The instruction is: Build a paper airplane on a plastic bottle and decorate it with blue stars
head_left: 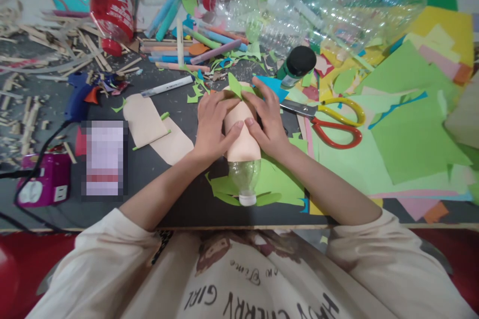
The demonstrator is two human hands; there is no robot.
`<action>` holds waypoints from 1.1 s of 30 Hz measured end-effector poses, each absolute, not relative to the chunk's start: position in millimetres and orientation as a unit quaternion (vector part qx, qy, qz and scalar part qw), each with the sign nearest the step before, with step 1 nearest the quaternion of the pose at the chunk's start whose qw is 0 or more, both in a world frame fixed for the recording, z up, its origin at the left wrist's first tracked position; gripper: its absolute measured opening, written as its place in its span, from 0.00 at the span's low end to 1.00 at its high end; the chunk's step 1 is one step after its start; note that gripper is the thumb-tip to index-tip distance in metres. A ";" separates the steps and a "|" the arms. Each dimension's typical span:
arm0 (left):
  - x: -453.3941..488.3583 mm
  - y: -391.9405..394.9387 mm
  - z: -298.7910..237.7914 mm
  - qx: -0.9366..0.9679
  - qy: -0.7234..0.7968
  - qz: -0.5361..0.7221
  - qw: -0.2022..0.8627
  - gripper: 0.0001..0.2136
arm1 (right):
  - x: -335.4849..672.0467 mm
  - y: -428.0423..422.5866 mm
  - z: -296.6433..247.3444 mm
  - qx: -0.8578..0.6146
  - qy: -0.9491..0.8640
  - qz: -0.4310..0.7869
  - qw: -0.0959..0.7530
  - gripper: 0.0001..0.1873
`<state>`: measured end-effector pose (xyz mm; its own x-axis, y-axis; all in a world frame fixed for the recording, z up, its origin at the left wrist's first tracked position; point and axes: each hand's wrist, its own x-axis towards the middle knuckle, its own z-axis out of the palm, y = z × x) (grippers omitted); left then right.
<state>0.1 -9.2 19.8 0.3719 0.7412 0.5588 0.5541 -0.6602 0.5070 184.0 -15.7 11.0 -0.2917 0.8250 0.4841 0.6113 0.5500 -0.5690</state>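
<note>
A clear plastic bottle [245, 174] lies on the table with its white cap toward me, its body wrapped in peach paper [243, 147]. My left hand [213, 122] curves round the wrapped body from the left, thumb on top. From the other side my right hand [271, 122] grips it, thumb and fingers on the paper. Between my fingertips at the bottle's far end is a leaf-shaped green paper piece [235, 84]; which fingers press on it I cannot tell. Green paper [280, 179] lies under the bottle.
Scissors [337, 122] with red and yellow handles lie right of my right hand. Left are a marker pen [168, 85], peach paper cutouts [144, 122], a blue glue gun [77, 97] and a purple box [45, 179]. Plastic bottles [292, 5] and a dark-lidded jar [299, 62] stand behind.
</note>
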 end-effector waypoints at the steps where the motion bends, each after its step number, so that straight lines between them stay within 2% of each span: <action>1: 0.3 -9.1 20.5 0.819 0.393 0.400 0.120 0.18 | 184.0 -15.4 10.8 -0.454 -0.792 0.142 0.384 0.26; 13: -1.3 -7.8 19.5 0.817 0.390 0.401 0.136 0.22 | 184.8 -16.2 10.3 -0.471 -0.784 0.164 0.370 0.26; 18: -4.8 -7.6 9.6 0.810 0.384 0.416 0.151 0.28 | 181.9 -19.0 9.7 -0.455 -0.766 0.158 0.425 0.34; 21: -4.5 -7.1 4.0 0.808 0.370 0.425 0.174 0.30 | 179.8 -19.0 7.9 -0.434 -0.767 0.153 0.448 0.34; 33: -0.7 -6.4 8.7 0.818 0.334 0.413 0.221 0.27 | 182.9 -17.0 1.6 -0.418 -0.774 0.121 0.460 0.32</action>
<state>-0.7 -6.4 8.7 0.4363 0.7287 0.5279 0.3638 -0.6794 0.6372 182.9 -17.0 1.6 -0.2280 0.7583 0.6107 0.5352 0.6216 -0.5720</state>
